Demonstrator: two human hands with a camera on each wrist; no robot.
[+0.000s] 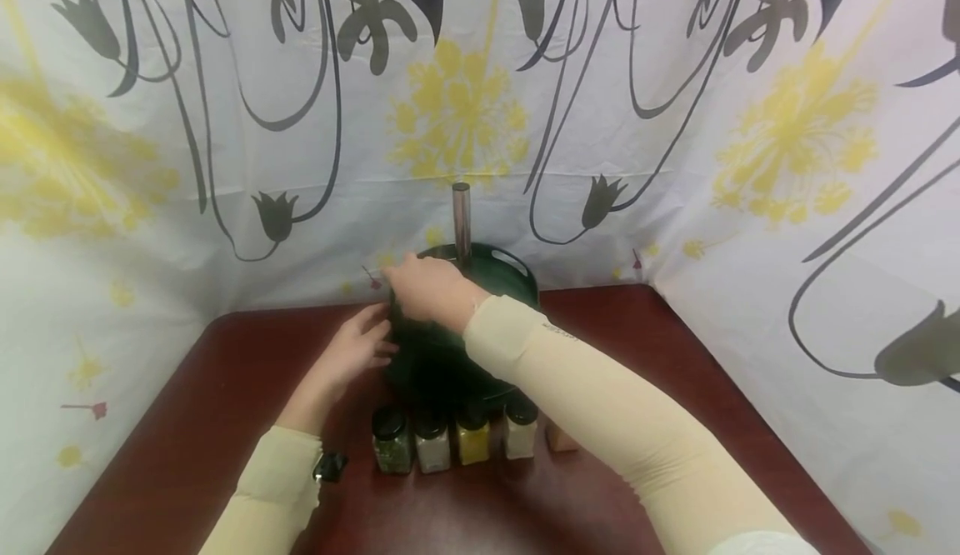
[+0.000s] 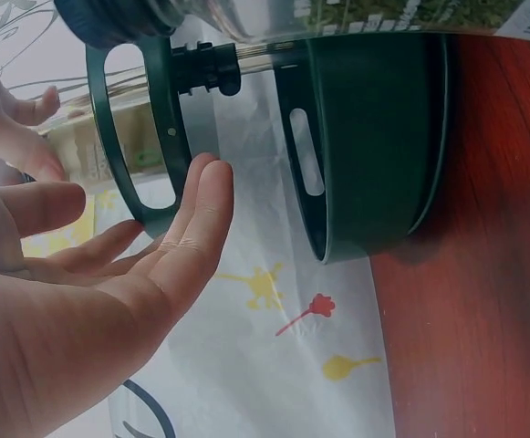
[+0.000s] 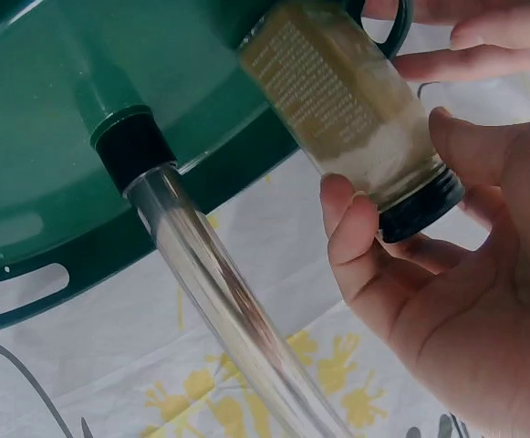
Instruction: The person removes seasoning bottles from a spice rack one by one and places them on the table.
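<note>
A green two-tier round rack (image 1: 525,284) with a shiny pole (image 1: 462,222) stands at the back of the table. My right hand (image 1: 431,288) reaches over its left side. In the right wrist view, those fingers grip a spice jar (image 3: 337,100) of tan powder around its black-lidded end; the jar is tilted beside the upper tier (image 3: 27,173). My left hand (image 1: 352,351) is just left of the rack, fingers extended and holding nothing. In the left wrist view, its fingertips are close to the upper tier's slotted rim (image 2: 171,132); whether they touch, I cannot tell.
In front of the rack stands a row of black-lidded jars: green herbs (image 1: 392,451), pale powder (image 1: 432,452), yellow powder (image 1: 473,445), cream powder (image 1: 520,438). An orange-brown jar (image 1: 562,439) is partly behind my right sleeve. Patterned curtain (image 1: 465,105) surrounds the dark red table (image 1: 262,355).
</note>
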